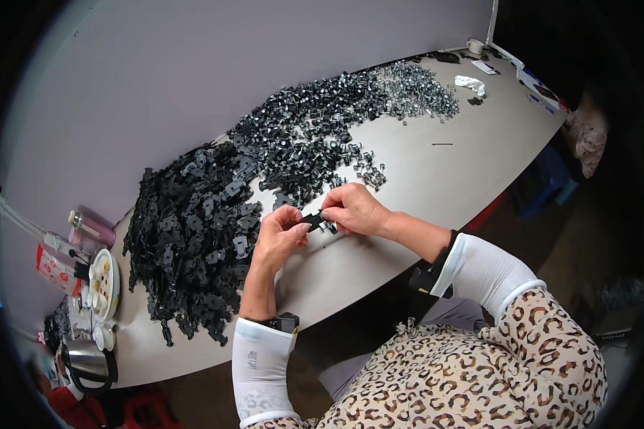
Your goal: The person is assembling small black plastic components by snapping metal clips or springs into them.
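Note:
Over the near edge of the table point(408, 171), my two hands meet at a small flat black plastic part point(313, 220). My left hand point(277, 237) pinches its left end between thumb and fingers. At the other end, the fingers of my right hand point(355, 208) are closed on the same part. A small shiny metal piece point(328, 227) shows just below the right fingertips; whether it is fixed to the black part I cannot tell. To the left lies a large heap of similar black plastic parts point(193, 229).
A heap of small black and silver metal pieces point(315, 121) runs along the wall, with bright clear-looking pieces point(422, 89) beyond. At left stand a steel kettle point(89, 361), a round tray point(106, 286) and a pink bottle point(93, 227). Crumpled white tissue point(470, 86) lies far right.

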A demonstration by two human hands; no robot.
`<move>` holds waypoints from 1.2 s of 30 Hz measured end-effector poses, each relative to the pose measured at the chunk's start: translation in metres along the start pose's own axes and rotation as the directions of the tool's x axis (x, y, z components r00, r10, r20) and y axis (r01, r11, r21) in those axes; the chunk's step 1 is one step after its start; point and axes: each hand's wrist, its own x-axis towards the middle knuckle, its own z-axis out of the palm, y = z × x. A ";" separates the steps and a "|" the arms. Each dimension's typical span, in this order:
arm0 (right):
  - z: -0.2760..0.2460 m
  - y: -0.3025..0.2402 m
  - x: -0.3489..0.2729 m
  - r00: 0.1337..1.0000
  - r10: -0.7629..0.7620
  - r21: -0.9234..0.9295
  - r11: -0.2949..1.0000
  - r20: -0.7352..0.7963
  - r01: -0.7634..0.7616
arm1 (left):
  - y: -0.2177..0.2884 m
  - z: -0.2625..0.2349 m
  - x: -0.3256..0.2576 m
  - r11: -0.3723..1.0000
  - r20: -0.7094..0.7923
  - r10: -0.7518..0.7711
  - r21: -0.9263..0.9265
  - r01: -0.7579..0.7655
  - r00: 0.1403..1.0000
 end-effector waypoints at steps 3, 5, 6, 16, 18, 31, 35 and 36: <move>0.003 -0.005 0.003 0.992 0.101 0.080 0.991 0.077 -0.108 | -0.001 0.002 -0.001 0.971 0.028 -0.076 -0.224 0.081 0.997; 0.000 -0.010 0.002 0.999 0.033 0.001 0.999 0.041 -0.033 | -0.006 -0.001 0.000 0.968 0.015 -0.076 -0.239 0.077 0.997; -0.005 -0.006 0.007 1.000 -0.010 -0.028 1.000 -0.002 0.010 | -0.008 -0.001 0.000 0.966 0.001 -0.076 -0.249 0.074 0.997; -0.040 0.017 0.013 0.985 -0.140 -0.681 0.732 -0.097 0.037 | -0.019 0.002 0.006 0.951 -0.046 -0.135 -0.286 0.117 0.990; -0.038 0.009 0.018 0.975 -0.202 -0.717 0.694 -0.098 0.071 | -0.020 -0.002 0.006 0.958 -0.028 -0.135 -0.261 0.123 0.991; -0.063 0.028 -0.015 0.959 -0.280 -0.715 0.678 -0.034 0.173 | -0.019 -0.002 0.005 0.959 -0.031 -0.129 -0.258 0.117 0.991; -0.072 0.016 -0.001 0.972 -0.105 -0.666 0.713 0.209 0.220 | -0.018 -0.005 0.002 0.956 -0.067 -0.129 -0.274 0.106 0.989; -0.074 0.017 0.002 0.972 -0.108 -0.665 0.712 0.211 0.223 | -0.018 -0.005 0.002 0.959 -0.066 -0.143 -0.256 0.122 0.988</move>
